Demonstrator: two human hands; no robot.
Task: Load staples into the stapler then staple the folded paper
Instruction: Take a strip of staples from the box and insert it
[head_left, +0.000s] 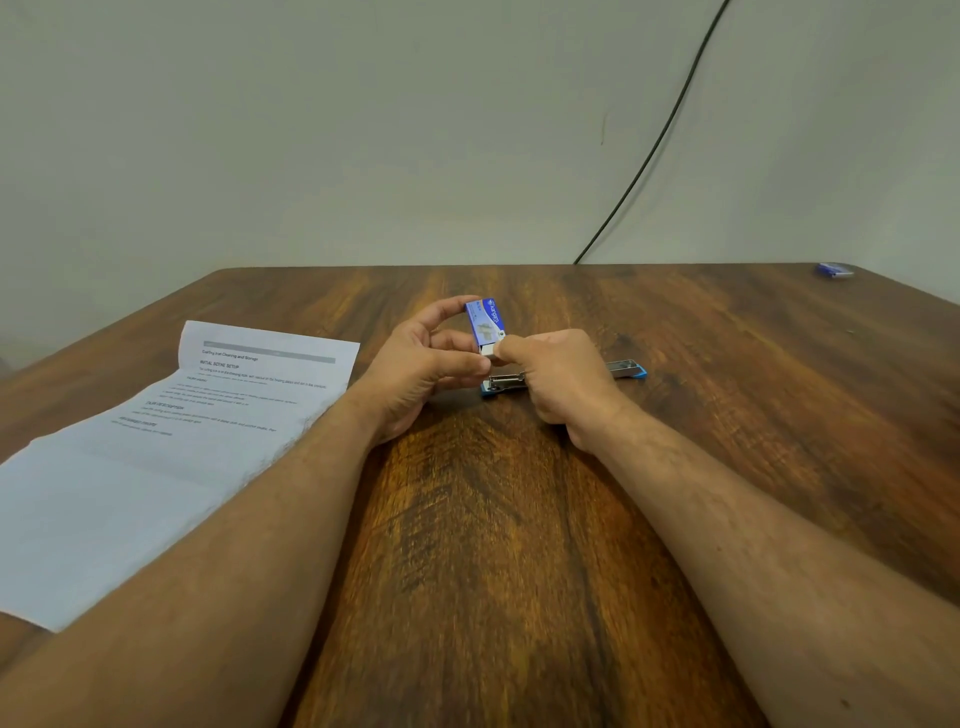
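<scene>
My left hand (423, 364) holds a small blue staple box (484, 321) upright above the middle of the table. My right hand (558, 382) pinches the grey inner tray or staples (488, 349) sticking out of the box's lower end. Just behind and under my hands lies the blue and metal stapler (626, 369), swung open flat on the table, partly hidden by my right hand. The printed paper (171, 447) with fold creases lies spread out on the left, partly under my left forearm.
The wooden table (493, 545) stretches towards a pale wall. A small blue object (834, 270) lies at the far right corner. A black cable (654, 145) runs down the wall behind the table.
</scene>
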